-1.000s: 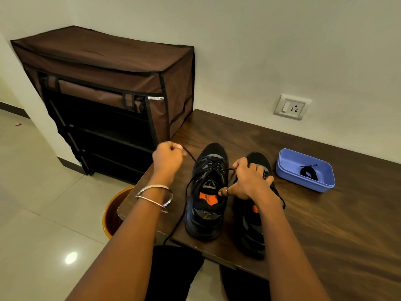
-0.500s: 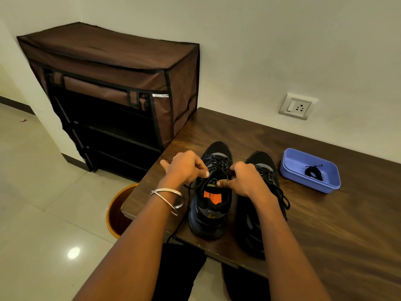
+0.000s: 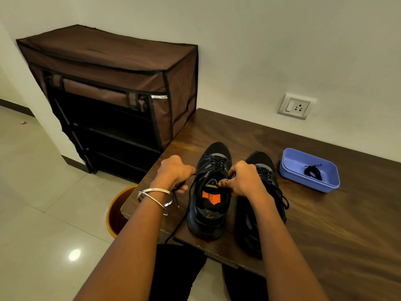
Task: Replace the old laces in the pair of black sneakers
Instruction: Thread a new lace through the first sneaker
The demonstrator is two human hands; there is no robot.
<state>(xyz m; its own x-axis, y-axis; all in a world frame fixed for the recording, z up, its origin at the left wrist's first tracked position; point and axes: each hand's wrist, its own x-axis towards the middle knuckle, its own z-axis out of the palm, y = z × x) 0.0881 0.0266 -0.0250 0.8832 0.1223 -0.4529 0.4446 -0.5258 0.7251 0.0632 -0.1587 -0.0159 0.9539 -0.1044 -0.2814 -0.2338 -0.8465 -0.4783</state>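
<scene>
While left hand (image 3: 176,173) and right hand (image 3: 243,181) each pinch lace (image 3: 191,192) | sneakers (image 3: 211,192): 2 | tray (image 3: 288,168): 1

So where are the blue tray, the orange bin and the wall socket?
blue tray (image 3: 288,170): head view, left inner wall.
orange bin (image 3: 112,210): head view, visible rim.
wall socket (image 3: 296,106): head view, centre of faceplate.

White wall (image 3: 282,40) with socket (image 3: 296,106); brown fabric rack (image 3: 112,88); glossy tiled floor (image 3: 39,192); wooden table (image 3: 336,224).
</scene>
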